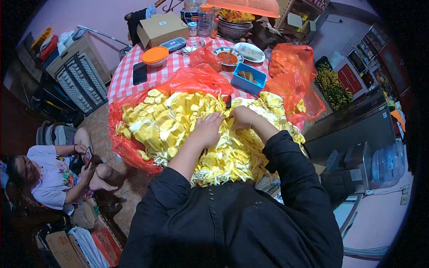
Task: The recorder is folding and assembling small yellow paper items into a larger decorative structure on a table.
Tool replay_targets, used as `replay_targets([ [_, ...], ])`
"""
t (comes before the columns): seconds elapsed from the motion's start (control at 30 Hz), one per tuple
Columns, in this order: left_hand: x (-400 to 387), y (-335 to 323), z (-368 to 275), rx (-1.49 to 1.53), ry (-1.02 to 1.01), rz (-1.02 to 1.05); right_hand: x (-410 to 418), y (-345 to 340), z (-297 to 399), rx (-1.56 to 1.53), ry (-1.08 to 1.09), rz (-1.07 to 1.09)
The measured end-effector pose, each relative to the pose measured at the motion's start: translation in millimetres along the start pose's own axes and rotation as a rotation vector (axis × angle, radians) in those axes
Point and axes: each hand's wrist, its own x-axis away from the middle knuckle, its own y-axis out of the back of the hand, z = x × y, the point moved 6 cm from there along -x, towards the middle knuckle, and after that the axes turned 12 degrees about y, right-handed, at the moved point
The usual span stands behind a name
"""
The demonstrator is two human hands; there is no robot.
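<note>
A broad heap of yellow fruit pieces (164,117), which look like jackfruit, lies before me on the table. Thicker pieces are at the left, while loose pale-yellow strips (224,164) pile up close to my body. Over the middle of the heap, my left hand (209,129) bends its fingers down onto the fruit; what lies under them is hidden. My right hand (244,116), just beside it, has curled fingers pinched at a yellow piece. A small dark object (228,101) pokes up beyond my hands. Red plastic (201,78) spreads under and around the left part of the heap.
A blue container (248,78), a plate of red sauce (228,57), an orange-lidded bowl (155,55) and a phone (139,73) stand on the checked tablecloth (122,82). Another red bag (291,65) is at the right. A seated person (57,174) holds a phone at the left.
</note>
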Motion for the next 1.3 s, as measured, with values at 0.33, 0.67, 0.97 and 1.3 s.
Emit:
replay_targets([
  [0.33, 2.1, 2.0, 0.6, 0.026, 0.003, -0.002, 12.6, 6.5, -3.2, -0.054, -0.091, -0.334],
  [0.67, 2.3, 3.5, -4.5, -0.006, 0.0, -0.01, 1.0, -11.0, 18.0, 0.453, 0.144, -0.076],
  [0.97, 4.4, 1.8, -2.5, -0.019, 0.023, -0.003, -6.0, -17.3, 28.3, 0.888, 0.528, 0.029],
  [1.3, 0.7, 0.3, -0.1, -0.004, 0.017, -0.034, -8.1, -14.7, 18.3, 0.827, 0.734, -0.002],
])
